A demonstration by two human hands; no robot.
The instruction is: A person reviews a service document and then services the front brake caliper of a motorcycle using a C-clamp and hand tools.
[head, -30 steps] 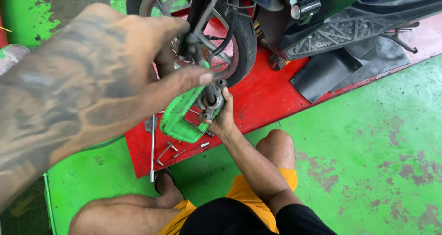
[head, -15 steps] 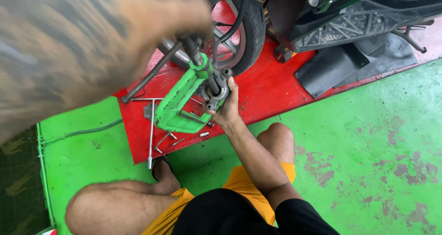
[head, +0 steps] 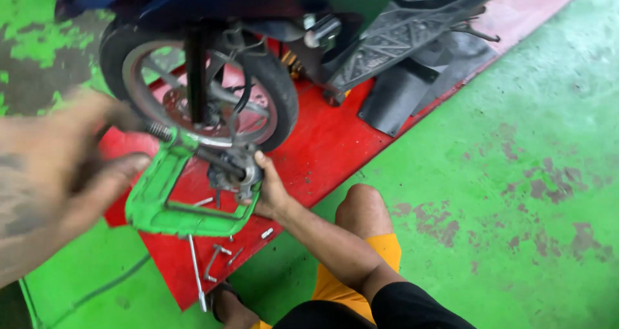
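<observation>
**Two hands on a green clamp at a scooter's front wheel**

A person crouches on a green painted concrete floor [head: 490,174], seen from above; only a bare knee, orange shorts and a black shirt hem show at the bottom edge.

The left hand [head: 71,168] fills the left side, very close to the camera and blurred. Its fingers curl around the threaded screw handle [head: 155,130] of a large bright-green metal C-clamp [head: 161,200]; how firm the grip is, I cannot tell, because the palm hides the handle's end.

The right hand [head: 267,190] is closed around a grey metal brake caliper [head: 235,171], which sits in the clamp's mouth just below the small black front wheel with silver spokes [head: 206,90]. The fingers cover the caliper's far side.

The clamp's frame rests on a red metal service ramp [head: 329,148]. Loose silver bolts and a long thin rod [head: 196,271] lie on the ramp's near edge, too small to tell apart.

The dark blue scooter body [head: 193,0] is cut off at the top. A black plastic panel [head: 400,93] lies beside it on the ramp.
</observation>
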